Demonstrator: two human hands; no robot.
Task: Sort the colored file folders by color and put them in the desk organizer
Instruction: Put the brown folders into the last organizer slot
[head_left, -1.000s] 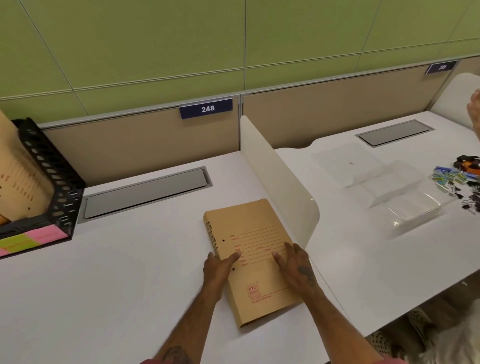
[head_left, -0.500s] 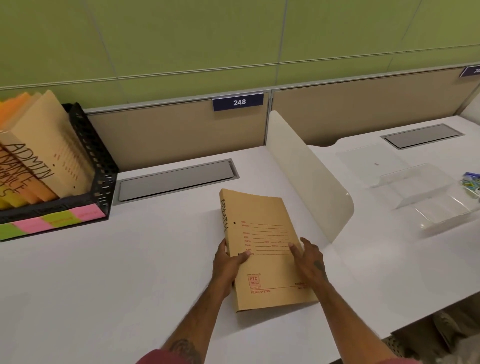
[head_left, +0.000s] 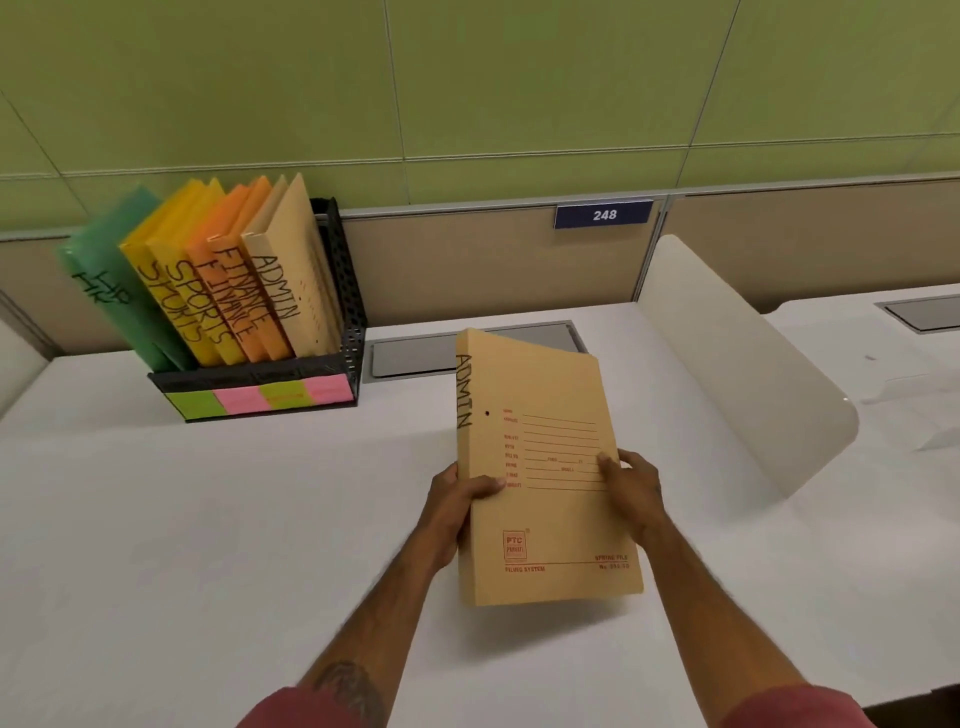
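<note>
— What do you have nearest the camera?

— Both hands on the tan ADMIN folder (head_left: 545, 467), lifted off the white desk (head_left: 208, 519). My left hand (head_left: 457, 499) clamps its spine edge, thumb across the cover; my right hand (head_left: 631, 488) grips the opposite edge, fingers curled behind, thumb on front.

— And further back?

— The black desk organizer (head_left: 343, 332) stands at the far left by the partition, well apart from the folder. It holds green, yellow, orange and tan folders (head_left: 223, 291), all leaning left.

The tan folder (head_left: 545, 467) is looking like matt card; the organizer (head_left: 343, 291) is showing perforated black metal; the white surface (head_left: 208, 519) is appearing smooth.
</note>
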